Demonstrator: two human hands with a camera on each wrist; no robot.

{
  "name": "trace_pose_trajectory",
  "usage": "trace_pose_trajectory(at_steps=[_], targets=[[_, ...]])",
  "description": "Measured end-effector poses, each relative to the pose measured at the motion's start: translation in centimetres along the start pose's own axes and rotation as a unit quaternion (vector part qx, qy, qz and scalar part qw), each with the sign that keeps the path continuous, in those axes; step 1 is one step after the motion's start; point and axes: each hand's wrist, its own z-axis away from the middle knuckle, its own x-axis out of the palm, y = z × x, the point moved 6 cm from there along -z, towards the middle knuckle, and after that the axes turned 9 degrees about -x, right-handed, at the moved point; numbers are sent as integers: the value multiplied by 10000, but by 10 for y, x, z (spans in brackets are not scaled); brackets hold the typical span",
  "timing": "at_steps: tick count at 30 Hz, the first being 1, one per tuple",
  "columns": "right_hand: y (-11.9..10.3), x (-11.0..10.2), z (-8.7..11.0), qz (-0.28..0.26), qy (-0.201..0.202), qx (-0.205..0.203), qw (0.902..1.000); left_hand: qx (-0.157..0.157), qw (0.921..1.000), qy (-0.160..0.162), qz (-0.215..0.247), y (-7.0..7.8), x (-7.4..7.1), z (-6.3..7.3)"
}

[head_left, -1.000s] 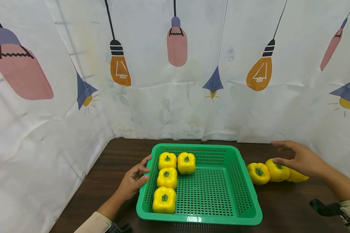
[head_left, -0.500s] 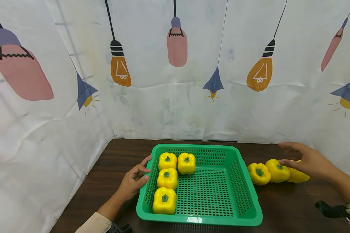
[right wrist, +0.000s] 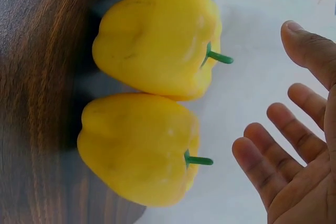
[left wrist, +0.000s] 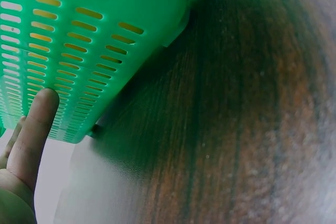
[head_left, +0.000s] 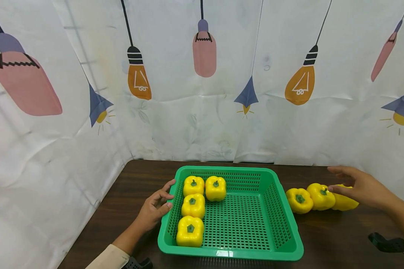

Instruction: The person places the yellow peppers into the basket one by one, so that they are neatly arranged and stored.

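Observation:
A green plastic basket point(head_left: 229, 254) stands on the table with several yellow bell peppers point(head_left: 190, 233) inside, along its left side and back left. My left hand point(head_left: 153, 209) touches the basket's left side, its fingers fairly straight; the left wrist view shows a finger point(left wrist: 34, 135) against the slotted wall. To the basket's right, two bell peppers point(head_left: 299, 200) stand side by side, with a third yellow thing point(head_left: 345, 201), partly hidden, beyond them. My right hand point(head_left: 363, 186) hovers over that end, fingers spread; in the right wrist view it is apart from the nearest pepper point(right wrist: 139, 150).
A dark wood-grain table point(head_left: 148, 170) carries everything. White cloth point(head_left: 188, 123) printed with hanging lamps encloses its back and sides. A black strap point(head_left: 387, 243) juts from the right wrist, another point(head_left: 138, 263) from the left.
My right hand has drifted to the right, away from the pepper by its thumb, exposing more of the yellow thing at the end. The left hand, basket and peppers look unmoved.

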Motion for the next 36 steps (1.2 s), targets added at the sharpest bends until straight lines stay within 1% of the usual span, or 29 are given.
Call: trace_pose_trajectory(at_steps=[5,13,20,27,36], targets=[[6,2,2,-5,-107,166,9998,38,10000,-2,-4,-1,0,0],[17,7,4,-3,-347,342,9988,236,9997,-88,-45,4,0,-1],[27,10,8,-81,-455,525,9975,227,9997,-73,-98,4,0,-1],[35,14,14,-244,-516,587,9966,224,9996,-79,-129,4,0,-1],[44,16,20,-159,-494,667,9964,235,9996,-78,-107,3,0,-1]])
